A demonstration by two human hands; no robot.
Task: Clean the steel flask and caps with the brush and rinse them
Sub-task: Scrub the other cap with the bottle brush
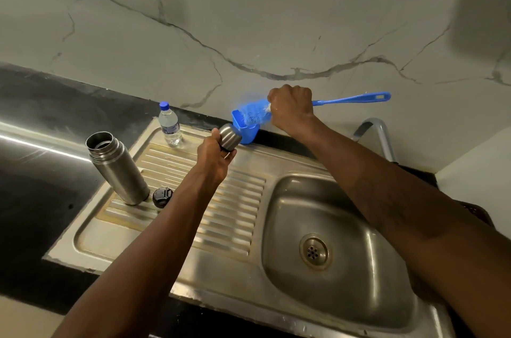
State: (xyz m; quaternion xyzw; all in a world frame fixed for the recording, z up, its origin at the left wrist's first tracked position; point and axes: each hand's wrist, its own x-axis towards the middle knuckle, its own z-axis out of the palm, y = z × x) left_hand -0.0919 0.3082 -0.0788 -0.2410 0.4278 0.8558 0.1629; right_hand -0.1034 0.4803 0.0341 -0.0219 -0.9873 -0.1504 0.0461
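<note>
Your right hand (291,108) is closed in a fist around the brush (345,100), gripping it where the blue handle meets the bristles. The handle sticks out to the right past your knuckles, and the blurred bristle head dips into the open top of a small blue tub (250,133). The tub stands at the back edge of the sink (221,283), against the wall (249,19). Your left hand (214,156) holds the steel cap (229,138) with fingers and thumb curled round its lower part. The domed end points up toward the tub and looks to be just touching its front. The flask (119,169) stands upright and open-mouthed on the left side of the drainboard (110,232), near that board's left edge and well apart from both hands. The black cap (162,196) lies flat on the ribs just beside the flask's base, to its right. I cannot tell whether the two touch. A bottle (170,126) of clear plastic with a blue top stands at the back left corner of the drainboard. The basin (373,268) lies on the right under your right forearm, its drain showing in the middle. The curved tap (376,133) rises behind the basin, at the back right. The dark counter (41,199) runs along the left of the sink.
</note>
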